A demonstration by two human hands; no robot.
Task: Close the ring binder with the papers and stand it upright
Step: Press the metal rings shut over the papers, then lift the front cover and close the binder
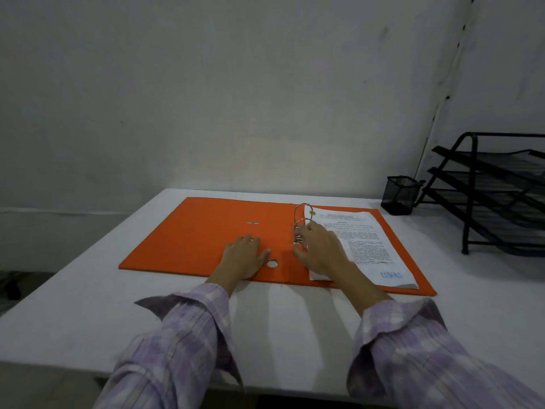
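Binder (206,234) lies open flat on the white table (88,290), papers (368,246) at its three o'clock. Left hand (243,256) presses flat, fingers spread, on the cover; right hand (320,249) curls loosely at the rings (300,219).

The ring binder (206,237) is laid open at the table's (88,305) middle, papers (365,246) on its right half, with pen cup (398,195) and tray rack (495,190) positioned at the far right corner.
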